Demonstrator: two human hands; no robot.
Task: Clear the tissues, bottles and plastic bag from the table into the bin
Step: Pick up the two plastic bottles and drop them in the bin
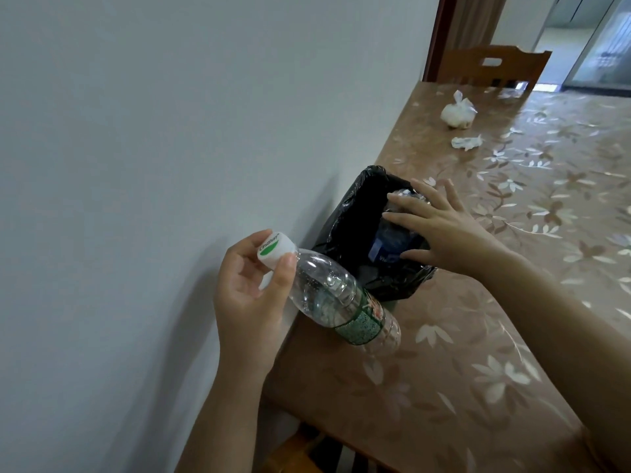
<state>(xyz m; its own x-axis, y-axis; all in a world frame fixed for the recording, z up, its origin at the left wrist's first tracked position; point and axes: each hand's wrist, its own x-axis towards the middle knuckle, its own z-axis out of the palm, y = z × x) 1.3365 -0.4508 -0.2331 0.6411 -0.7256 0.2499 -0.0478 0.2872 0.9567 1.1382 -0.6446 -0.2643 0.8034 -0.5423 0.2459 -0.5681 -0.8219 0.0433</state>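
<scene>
My left hand (249, 288) grips the white cap end of a clear plastic bottle with a green label (345, 302), which lies tilted over the table's near left edge. My right hand (440, 230) reaches over the bin lined with a black bag (355, 213), its fingers spread on a blue-labelled bottle (389, 244) that sits inside the bin. Farther along the table lie a knotted white plastic bag (457, 112) and a crumpled tissue (466, 142).
The table (478, 353) has a brown floral cover and runs along a white wall (170, 131) on the left. A wooden chair (491, 64) stands at the far end, near a doorway. Another chair's back shows below the table's near edge.
</scene>
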